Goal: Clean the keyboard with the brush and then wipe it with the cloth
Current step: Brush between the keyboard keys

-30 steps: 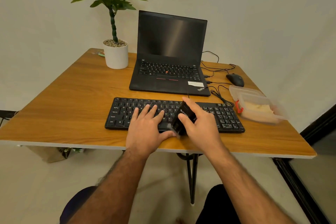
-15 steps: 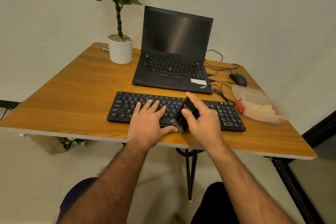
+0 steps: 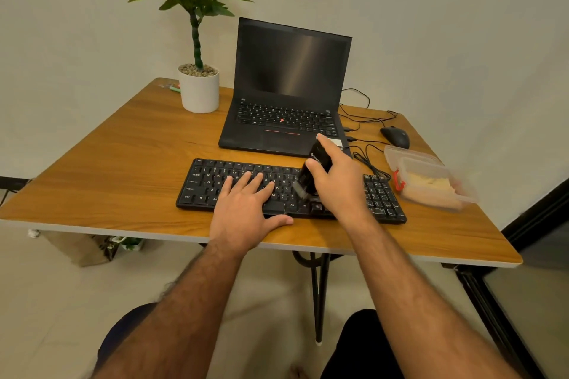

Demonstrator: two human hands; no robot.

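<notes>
on the tabletop (image 3: 123,163) the keyboard (image 3: 381,203) lay in front of the laptop (image 3: 289,83), and the right hand (image 3: 341,184) gripped the brush (image 3: 311,175), fingers curled round its black body, index finger stretched along the top. compared with a second earlier the brush stood steeper and further along the keys toward the right, bristles blurred against the lower rows. the left hand (image 3: 246,209) stayed flat on the keys, fingers spread, steadying the board. brushing looked to be under way, with the right-hand keys probably still to do. the cloth seemed to sit in the plastic box (image 3: 431,184), unused.
</notes>
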